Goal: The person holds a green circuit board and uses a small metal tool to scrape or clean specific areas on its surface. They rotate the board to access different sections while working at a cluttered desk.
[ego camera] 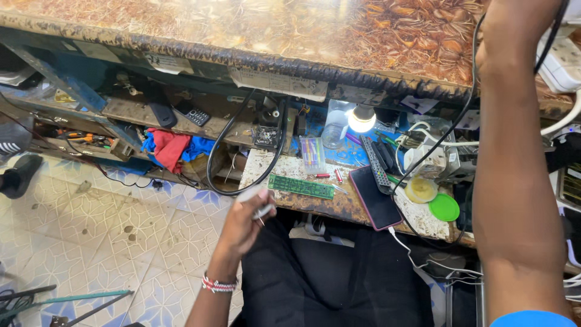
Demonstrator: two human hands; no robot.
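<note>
My left hand [245,221] is held low over my lap, fingers closed on a small pale tool whose tip points toward the bench. Just beyond it a long green circuit board [301,186] lies on the worn lower bench. My right arm reaches up along the right side; my right hand [514,30] sits at the top edge, closed around a black cable [548,36] near a white power strip [563,60]. The fingers are partly cut off by the frame.
A dark phone [375,197] with a white cable, a remote control [375,163], a lit bulb [362,119], a green lid [445,207], and a pack of pens [313,154] crowd the bench. Red and blue cloths [169,148] hang at left. Tools lie on the tiled floor [91,230].
</note>
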